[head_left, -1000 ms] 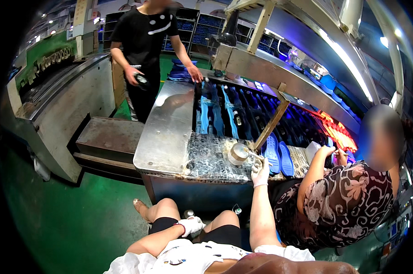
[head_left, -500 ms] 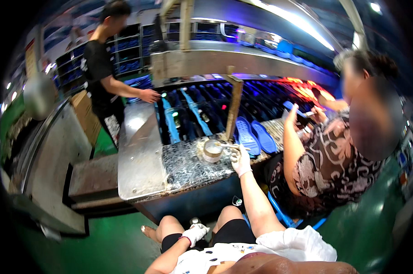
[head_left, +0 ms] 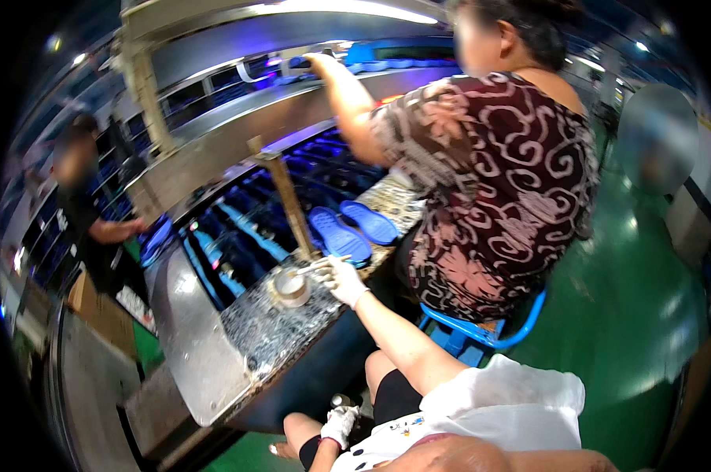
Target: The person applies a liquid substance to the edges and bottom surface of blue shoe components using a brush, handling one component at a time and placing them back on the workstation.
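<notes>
My right hand (head_left: 341,282), in a white glove, is closed around the thin pale handle of a brush. The brush (head_left: 302,270) slants into a round tub (head_left: 292,289) of whitish stuff on the stained table end. Just beyond my right fingers lie two blue shoe soles, one (head_left: 338,236) nearer and the other (head_left: 369,223) farther right. My left hand (head_left: 340,425), also gloved, is curled low by my knees. A small grey round object (head_left: 340,400) shows beside it; what the fingers hold is hard to make out.
A conveyor (head_left: 245,228) carrying dark and blue pieces runs beyond the table, with a wooden post (head_left: 289,200) at its near end. On the right a co-worker (head_left: 497,189) sits on a blue stool (head_left: 481,334), arm raised to the shelf. Another person (head_left: 96,228) stands left.
The view has swung right. The seated co-worker has raised an arm to the shelf. The standing person's hand has left the conveyor's edge. My right hand still holds the brush at the tub.
</notes>
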### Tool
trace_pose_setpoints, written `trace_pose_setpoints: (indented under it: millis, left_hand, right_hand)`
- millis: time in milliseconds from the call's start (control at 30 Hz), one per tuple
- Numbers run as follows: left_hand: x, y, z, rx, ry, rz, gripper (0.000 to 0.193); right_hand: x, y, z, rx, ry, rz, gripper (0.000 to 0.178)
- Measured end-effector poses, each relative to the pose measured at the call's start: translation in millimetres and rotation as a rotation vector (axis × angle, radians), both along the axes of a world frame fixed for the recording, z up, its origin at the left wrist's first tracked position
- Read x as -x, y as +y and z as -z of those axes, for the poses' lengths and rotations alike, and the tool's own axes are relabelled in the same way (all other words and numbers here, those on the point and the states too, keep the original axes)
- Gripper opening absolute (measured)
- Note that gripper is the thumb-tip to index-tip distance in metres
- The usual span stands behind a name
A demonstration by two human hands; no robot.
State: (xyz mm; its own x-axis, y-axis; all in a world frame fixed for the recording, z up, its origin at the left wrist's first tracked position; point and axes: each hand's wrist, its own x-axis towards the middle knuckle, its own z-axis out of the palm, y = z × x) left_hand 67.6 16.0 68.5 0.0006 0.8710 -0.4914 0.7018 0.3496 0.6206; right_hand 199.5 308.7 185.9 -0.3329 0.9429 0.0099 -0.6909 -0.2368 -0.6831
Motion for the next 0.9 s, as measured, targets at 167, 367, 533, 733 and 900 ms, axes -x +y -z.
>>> trace_pose_setpoints:
  millis: [167,367,533,733,900]
  left_hand:
    - [9,-3,-7,0.098,-0.106,0.021,0.036]
    - [17,-2,41,-0.296,0.3,0.509,0.029]
    - [18,-5,50,-0.621,0.517,0.696,0.029]
    - [8,-5,31,-0.076,0.033,0.254,0.021]
    - [14,-6,71,-0.6,0.605,0.75,0.014]
  right_hand:
    - [-1,-2,1,0.004,-0.024,-0.018,0.03]
    - [-11,1,2,0.013,0.1,0.065,0.028]
    - [-8,4,7,0.026,0.107,0.07,0.027]
    - [-10,0,6,0.032,0.102,0.101,0.027]
    - [-10,-5,2,0.035,0.073,0.094,0.028]
